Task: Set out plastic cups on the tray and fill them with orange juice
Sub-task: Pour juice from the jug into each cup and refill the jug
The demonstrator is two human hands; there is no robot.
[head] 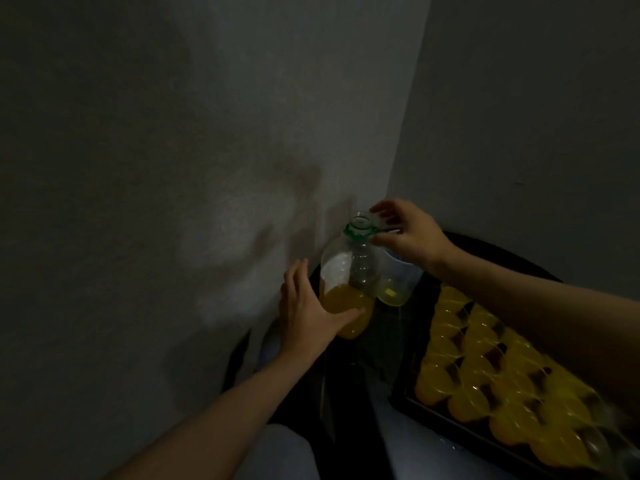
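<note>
Orange nearly to the brim and standing packed in rows, close by on the right: plastic cups [485, 386], all sitting on the dark tray [446, 426]. Looking like most of the filling is done.

Further out, pressing flat against the low side of the juice bottle [349, 271]: left hand [308, 313], fingers straight, thumb lying across the front, likely keeping it from tipping. Standing upright between both hands, cap off, holding juice only near the bottom.

Hanging just beside the open top: right hand [412, 237], fingers bent. Maybe pinching something small and pale, but too dark for telling.

Peeking out right behind the bottle: a see-through jug [394, 285], keeping a little yellow at the bottom.
</note>
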